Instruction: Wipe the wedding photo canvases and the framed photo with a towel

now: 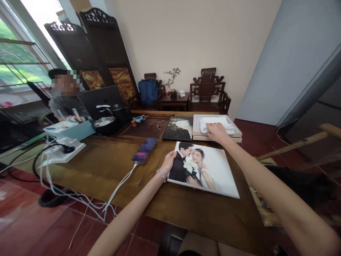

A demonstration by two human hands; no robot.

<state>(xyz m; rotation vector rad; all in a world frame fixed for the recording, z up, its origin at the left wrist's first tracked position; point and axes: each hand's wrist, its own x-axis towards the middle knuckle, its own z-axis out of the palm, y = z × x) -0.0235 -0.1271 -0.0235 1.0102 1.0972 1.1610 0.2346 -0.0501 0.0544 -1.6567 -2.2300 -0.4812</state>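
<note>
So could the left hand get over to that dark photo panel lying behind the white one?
Probably yes. The left hand rests at the white wedding print's left edge, and the dark photo panel lies just beyond it on the table, with nothing between them.

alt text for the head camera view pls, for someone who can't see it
At a wooden table, a person's left hand holds the edge of a wedding photo print while the right hand rests on a white cloth in an open box. Another person sits at far left behind a power strip.
</note>
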